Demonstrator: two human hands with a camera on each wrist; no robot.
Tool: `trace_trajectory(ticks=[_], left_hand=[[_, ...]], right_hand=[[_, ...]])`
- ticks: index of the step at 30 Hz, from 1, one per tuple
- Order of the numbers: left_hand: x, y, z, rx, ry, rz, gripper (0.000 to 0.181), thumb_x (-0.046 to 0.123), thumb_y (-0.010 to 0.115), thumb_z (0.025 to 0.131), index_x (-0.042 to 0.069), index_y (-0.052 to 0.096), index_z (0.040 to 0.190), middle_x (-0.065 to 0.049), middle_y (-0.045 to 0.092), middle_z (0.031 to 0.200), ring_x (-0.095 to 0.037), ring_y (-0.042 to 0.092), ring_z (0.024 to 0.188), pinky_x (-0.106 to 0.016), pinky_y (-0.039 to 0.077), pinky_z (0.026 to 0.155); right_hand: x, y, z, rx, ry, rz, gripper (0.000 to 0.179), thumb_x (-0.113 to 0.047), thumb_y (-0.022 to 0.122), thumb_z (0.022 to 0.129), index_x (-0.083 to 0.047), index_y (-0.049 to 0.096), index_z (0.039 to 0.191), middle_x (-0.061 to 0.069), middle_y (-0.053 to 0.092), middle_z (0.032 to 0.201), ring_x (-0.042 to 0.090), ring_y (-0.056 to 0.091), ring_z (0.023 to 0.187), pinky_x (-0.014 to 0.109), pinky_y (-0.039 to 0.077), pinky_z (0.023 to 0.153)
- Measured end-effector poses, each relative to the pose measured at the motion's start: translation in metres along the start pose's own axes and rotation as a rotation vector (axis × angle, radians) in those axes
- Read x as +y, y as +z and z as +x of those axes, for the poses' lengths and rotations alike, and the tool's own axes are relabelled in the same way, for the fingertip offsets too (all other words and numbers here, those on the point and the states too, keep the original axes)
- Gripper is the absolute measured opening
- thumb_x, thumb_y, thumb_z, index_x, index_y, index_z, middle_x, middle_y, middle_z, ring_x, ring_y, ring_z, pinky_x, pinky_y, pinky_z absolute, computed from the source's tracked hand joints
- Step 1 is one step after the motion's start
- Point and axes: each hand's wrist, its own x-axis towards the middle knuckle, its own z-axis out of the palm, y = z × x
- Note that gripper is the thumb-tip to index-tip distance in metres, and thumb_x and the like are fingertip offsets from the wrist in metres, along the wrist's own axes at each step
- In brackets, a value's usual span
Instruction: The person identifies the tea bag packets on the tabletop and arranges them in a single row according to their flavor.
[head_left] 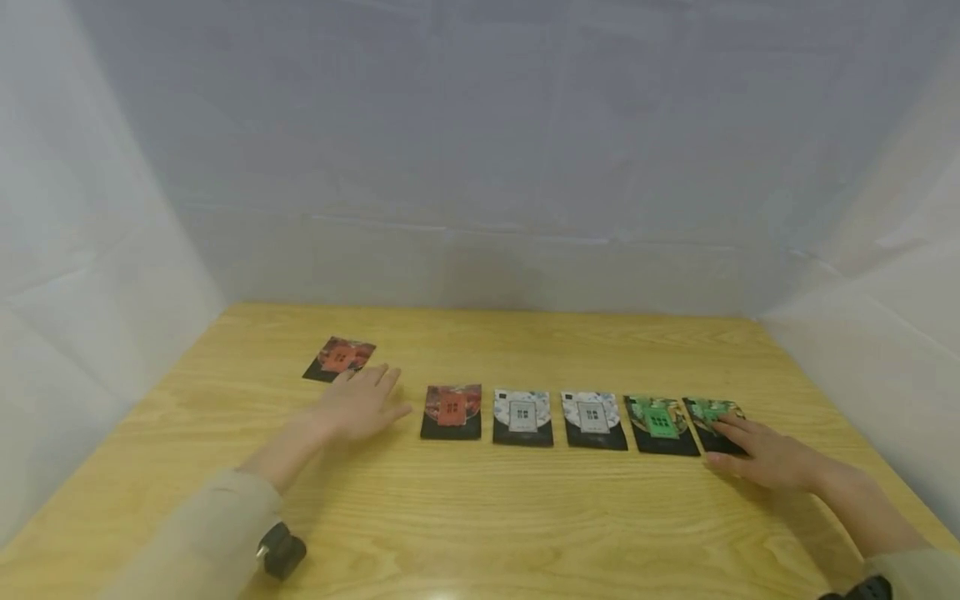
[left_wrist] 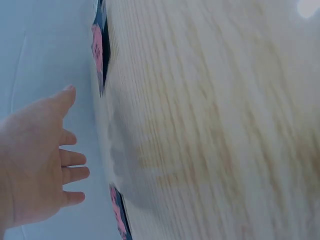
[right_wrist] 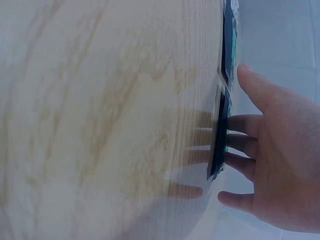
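Note:
My left hand hovers above the table, fingers extended and holding nothing. Just beyond its fingertips lies a tilted red-and-black flat packet. Another red packet lies to the right of this hand and starts a row. My right hand is at the row's far end, its fingers stretched over a green-and-black packet and partly covering it. In the right wrist view the fingertips reach that packet's edge; whether they press on it I cannot tell.
Between the hands, the row continues with two white-and-black packets and another green one. All lie flat on the wooden table. White sheeting encloses the back and both sides.

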Motion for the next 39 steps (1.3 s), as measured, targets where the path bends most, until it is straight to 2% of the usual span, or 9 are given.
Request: trace_trajectory(ticks=[7, 14, 21, 26, 34, 39], left_hand=[[-0.026, 0.001, 0.001, 0.080, -0.027, 0.025, 0.067, 0.041, 0.041, 0.098, -0.010, 0.030, 0.140, -0.031, 0.030, 0.142, -0.046, 0.026, 0.131, -0.062, 0.019, 0.104], [-0.052, 0.000, 0.006, 0.073, -0.102, 0.004, 0.069, 0.042, 0.041, 0.098, -0.011, 0.029, 0.139, -0.030, 0.027, 0.143, -0.045, 0.025, 0.131, -0.064, 0.020, 0.102], [-0.069, 0.000, 0.011, 0.090, -0.116, -0.025, 0.063, 0.041, 0.045, 0.097, -0.005, 0.034, 0.139, -0.031, 0.029, 0.142, -0.048, 0.026, 0.129, -0.068, 0.020, 0.099], [-0.074, 0.002, 0.011, 0.056, -0.152, -0.023, 0.063, 0.042, 0.042, 0.097, -0.003, 0.033, 0.141, -0.029, 0.028, 0.143, -0.047, 0.026, 0.129, -0.069, 0.020, 0.099], [-0.074, -0.001, 0.011, -0.087, -0.190, -0.062, 0.071, 0.049, 0.034, 0.098, -0.002, 0.023, 0.145, -0.027, 0.017, 0.148, -0.048, 0.017, 0.132, -0.070, 0.012, 0.100], [-0.072, -0.002, 0.011, -0.107, -0.193, -0.085, 0.073, 0.050, 0.034, 0.097, -0.003, 0.021, 0.145, -0.028, 0.015, 0.148, -0.048, 0.016, 0.133, -0.071, 0.012, 0.099]], right_hand=[[0.000, -0.001, 0.001, -0.009, 0.006, 0.013, 0.072, -0.043, 0.053, 0.092, 0.013, 0.037, 0.135, 0.039, 0.025, 0.137, 0.061, 0.024, 0.120, 0.073, 0.030, 0.084], [0.002, 0.001, 0.000, -0.007, 0.009, 0.007, 0.072, -0.044, 0.052, 0.092, 0.012, 0.037, 0.134, 0.039, 0.026, 0.137, 0.061, 0.024, 0.120, 0.073, 0.030, 0.083], [0.003, 0.002, 0.001, -0.002, 0.004, 0.018, 0.072, -0.044, 0.052, 0.092, 0.012, 0.037, 0.135, 0.039, 0.026, 0.138, 0.061, 0.024, 0.121, 0.072, 0.031, 0.084], [0.001, 0.000, 0.000, -0.007, 0.009, 0.027, 0.072, -0.044, 0.052, 0.092, 0.012, 0.037, 0.135, 0.039, 0.025, 0.138, 0.060, 0.024, 0.121, 0.072, 0.031, 0.084], [0.000, -0.001, 0.001, -0.004, 0.009, 0.007, 0.072, -0.044, 0.053, 0.092, 0.012, 0.038, 0.135, 0.039, 0.027, 0.137, 0.060, 0.026, 0.120, 0.071, 0.033, 0.083], [0.001, -0.001, 0.001, -0.007, 0.013, 0.008, 0.072, -0.044, 0.054, 0.092, 0.012, 0.037, 0.135, 0.039, 0.027, 0.137, 0.060, 0.026, 0.120, 0.070, 0.033, 0.084]])
